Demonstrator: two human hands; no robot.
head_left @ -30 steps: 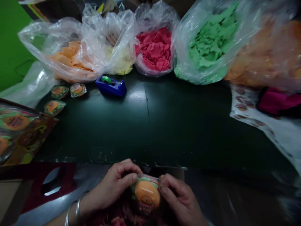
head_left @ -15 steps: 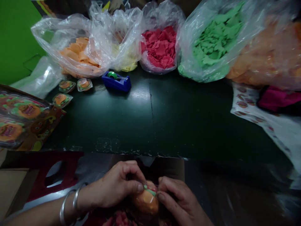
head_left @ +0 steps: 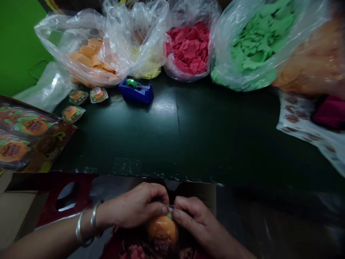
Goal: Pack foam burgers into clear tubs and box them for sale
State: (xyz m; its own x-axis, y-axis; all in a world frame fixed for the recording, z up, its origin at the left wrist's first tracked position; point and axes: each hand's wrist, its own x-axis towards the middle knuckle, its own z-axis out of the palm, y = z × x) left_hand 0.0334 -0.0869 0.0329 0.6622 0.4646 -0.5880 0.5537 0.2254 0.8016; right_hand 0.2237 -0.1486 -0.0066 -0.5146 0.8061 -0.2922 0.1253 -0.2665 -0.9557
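Below the table's front edge, in my lap, is a toy burger in a clear plastic case (head_left: 162,230). Its orange bun top with a printed label faces up, and a bit of green shows at its far edge. My left hand (head_left: 142,205) has its thumb and fingers closed on the case's upper left edge. At the upper right edge my right hand (head_left: 195,219) pinches the case, its fingertips close to the left ones. Red and brownish pieces (head_left: 134,251) lie in my lap below the case.
Plastic bags of orange pieces (head_left: 90,54), red pieces (head_left: 192,48) and green pieces (head_left: 261,39) line the back of the dark table (head_left: 140,144). A blue tape dispenser (head_left: 137,91) stands before them. Cased burgers (head_left: 72,113) and a display box (head_left: 54,144) are left; a sticker sheet (head_left: 296,118) lies right.
The cased burger has turned so its labelled top faces me. Both hands have drawn closer together at its far edge. The view has shifted slightly.
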